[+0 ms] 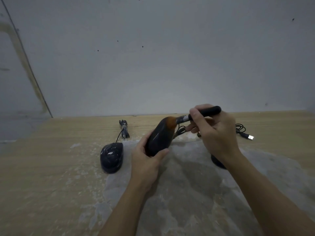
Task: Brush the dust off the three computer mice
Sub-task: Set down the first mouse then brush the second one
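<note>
My left hand [146, 160] grips a black mouse [160, 137] by its near end and holds it tilted above the table. My right hand [214, 132] holds a brush [202, 114] with a black handle; its brown bristles touch the far end of that mouse. A second black mouse [111, 157], speckled with white dust, lies on the table to the left. A third dark mouse [217, 163] is mostly hidden behind my right wrist.
The wooden table [51, 159] is covered in pale dust around the mice. A bundled cable [124, 129] lies behind the left mouse. A coiled cable with a USB plug [249, 137] lies at the right. A grey wall stands close behind.
</note>
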`<action>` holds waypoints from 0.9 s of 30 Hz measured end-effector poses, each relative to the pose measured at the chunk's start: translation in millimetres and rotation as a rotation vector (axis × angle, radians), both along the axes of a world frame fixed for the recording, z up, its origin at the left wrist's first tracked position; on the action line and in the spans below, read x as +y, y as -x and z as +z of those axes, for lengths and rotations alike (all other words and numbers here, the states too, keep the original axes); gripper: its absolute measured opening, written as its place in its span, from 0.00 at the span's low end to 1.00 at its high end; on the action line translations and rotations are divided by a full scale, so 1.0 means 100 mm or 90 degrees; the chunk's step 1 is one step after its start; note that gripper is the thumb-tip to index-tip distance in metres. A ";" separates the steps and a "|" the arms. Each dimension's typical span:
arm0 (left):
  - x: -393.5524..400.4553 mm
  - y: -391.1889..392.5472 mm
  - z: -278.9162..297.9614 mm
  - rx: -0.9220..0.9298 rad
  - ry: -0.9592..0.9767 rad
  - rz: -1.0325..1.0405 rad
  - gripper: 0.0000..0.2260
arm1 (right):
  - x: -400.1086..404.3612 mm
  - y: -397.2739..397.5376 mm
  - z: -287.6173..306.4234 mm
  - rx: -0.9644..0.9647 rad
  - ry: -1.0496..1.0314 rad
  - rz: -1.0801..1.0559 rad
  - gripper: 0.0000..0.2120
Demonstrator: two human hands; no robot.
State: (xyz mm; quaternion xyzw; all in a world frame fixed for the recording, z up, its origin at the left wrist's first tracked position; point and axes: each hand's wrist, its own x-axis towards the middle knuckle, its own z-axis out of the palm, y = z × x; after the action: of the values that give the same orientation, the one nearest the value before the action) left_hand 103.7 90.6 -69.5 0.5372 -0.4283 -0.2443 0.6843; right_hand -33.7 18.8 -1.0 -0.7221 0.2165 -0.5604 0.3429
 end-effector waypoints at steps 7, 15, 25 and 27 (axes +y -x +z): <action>0.00 0.02 -0.01 -0.060 0.032 0.055 0.26 | 0.07 -0.07 -0.02 0.016 0.012 0.041 0.05; -0.04 -0.03 -0.05 -0.097 0.055 0.124 0.26 | 0.11 -0.14 -0.06 0.052 0.105 0.012 0.07; -0.06 -0.05 -0.09 -0.224 0.060 0.204 0.27 | 0.15 -0.13 -0.03 0.053 0.042 0.055 0.06; -0.06 -0.06 -0.11 -0.251 0.065 0.215 0.27 | 0.19 -0.15 -0.03 0.089 0.002 0.118 0.07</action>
State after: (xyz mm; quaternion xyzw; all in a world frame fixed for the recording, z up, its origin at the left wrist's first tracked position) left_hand 109.8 84.9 -80.8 0.6030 -0.4690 0.0049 0.6453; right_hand -18.8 37.3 -3.5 -0.7767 0.1714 -0.4752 0.3762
